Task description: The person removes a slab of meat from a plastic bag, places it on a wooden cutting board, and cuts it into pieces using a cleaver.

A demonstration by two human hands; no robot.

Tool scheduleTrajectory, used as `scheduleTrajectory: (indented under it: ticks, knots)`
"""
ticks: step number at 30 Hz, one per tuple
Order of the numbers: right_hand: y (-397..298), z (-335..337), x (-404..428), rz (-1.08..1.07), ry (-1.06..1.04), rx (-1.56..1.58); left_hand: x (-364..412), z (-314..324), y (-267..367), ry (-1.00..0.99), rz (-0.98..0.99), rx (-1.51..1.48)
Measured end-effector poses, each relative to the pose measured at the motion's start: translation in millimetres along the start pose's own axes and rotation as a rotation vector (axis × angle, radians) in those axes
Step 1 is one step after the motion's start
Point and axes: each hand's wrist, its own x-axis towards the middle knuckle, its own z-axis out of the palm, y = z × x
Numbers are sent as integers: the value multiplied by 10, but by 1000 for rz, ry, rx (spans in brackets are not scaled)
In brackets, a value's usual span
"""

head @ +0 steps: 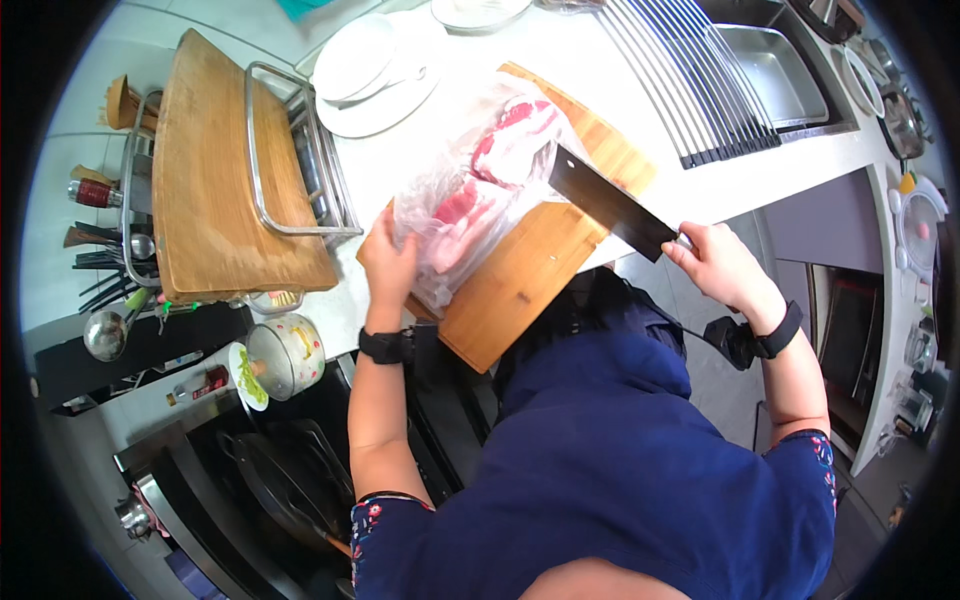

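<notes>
Raw pork (517, 142) lies in and on a clear plastic bag (427, 187) over a wooden cutting board (517, 277), one part towards the back and another nearer me. My left hand (391, 259) is at the left edge of the bag, with its thumb against the plastic; whether the fingers pinch it is hard to tell. My right hand (709, 259) grips the handle of a cleaver (611, 202) on the right. The broad dark blade points up and left, its far end beside or over the meat. Whether the blade touches the meat cannot be told.
White plates (375, 112) stand behind the bag. At left, a metal rack (259, 150) holds a large wooden board (217, 172). A roll-up drying rack (682, 82) and a sink (780, 75) are at the back right. A lidded pot (289, 356) and a wok (281, 480) are at lower left.
</notes>
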Motion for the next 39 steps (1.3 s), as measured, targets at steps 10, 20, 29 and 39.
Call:
scheduleTrajectory:
  ticks: [10,20,29,39]
  knots:
    - [42,82,2,-41,18,31,-590,479,1177,-274,490,-84]
    - [68,74,66,-85,16,-9,-627,958,1293,-340,283,287]
    - [297,-201,434,-225,-126,78,-1610,246,1473,224,-415,-193]
    - [422,-108,535,-502,-341,278,-5007,873,2856,1478,-1248,-569]
